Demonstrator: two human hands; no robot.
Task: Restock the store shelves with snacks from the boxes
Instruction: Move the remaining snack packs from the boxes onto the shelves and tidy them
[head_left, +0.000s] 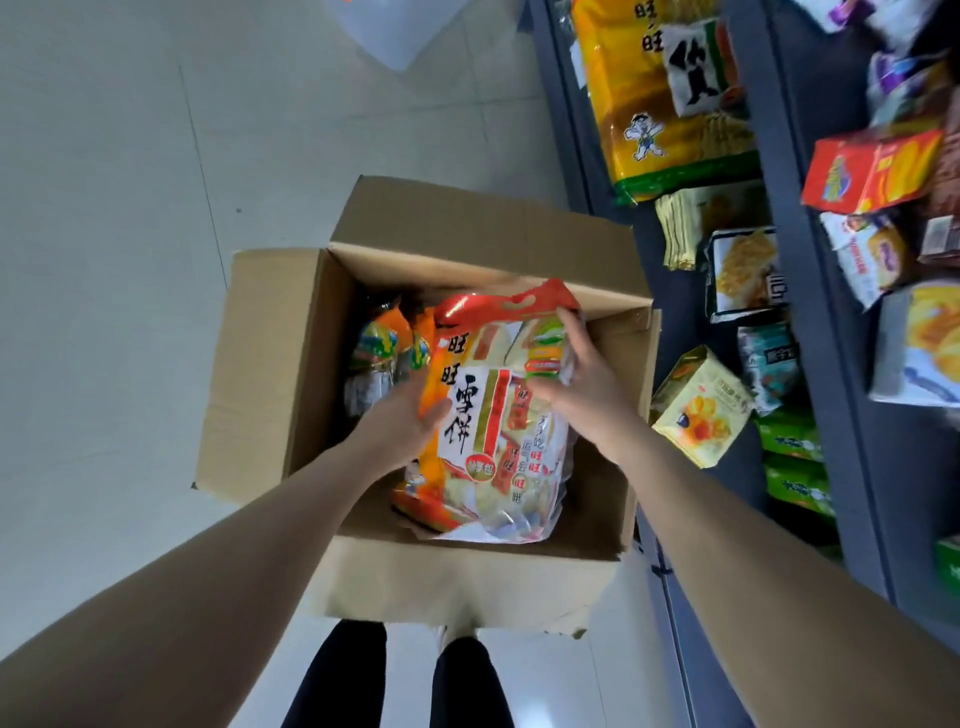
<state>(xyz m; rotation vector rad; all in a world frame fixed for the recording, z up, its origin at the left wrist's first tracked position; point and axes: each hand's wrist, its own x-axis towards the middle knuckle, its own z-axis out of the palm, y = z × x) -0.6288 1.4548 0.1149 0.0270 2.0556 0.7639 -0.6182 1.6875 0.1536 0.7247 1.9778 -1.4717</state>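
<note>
Down low, your legs (415, 680) in dark trousers stand on the pale tiled floor (104, 260), right behind the open cardboard box (270, 374). Your left hand (400, 426) has its grip wrapped round the left edge of the big rice cracker bag (493, 415), thumb on the front of it. Your right hand (576, 374) grips the bag's upper right part, fingers curled over the top edge. The bag sits tilted inside the box, red handle end pointing away from you, bottom end low toward the near wall. More snack packs (379, 353), orange and partly hidden, lie deeper in the box just left of the bag. Box flaps stand open on all sides. To your right runs the dark grey shelf unit (795, 156): a pale yellow snack box (701, 410) tilted near the cardboard box, green packs (795, 467) beside it, a blurred red carton (872, 166) higher up. Farthest off, a large yellow bag (660, 88) lies on the shelf.
</note>
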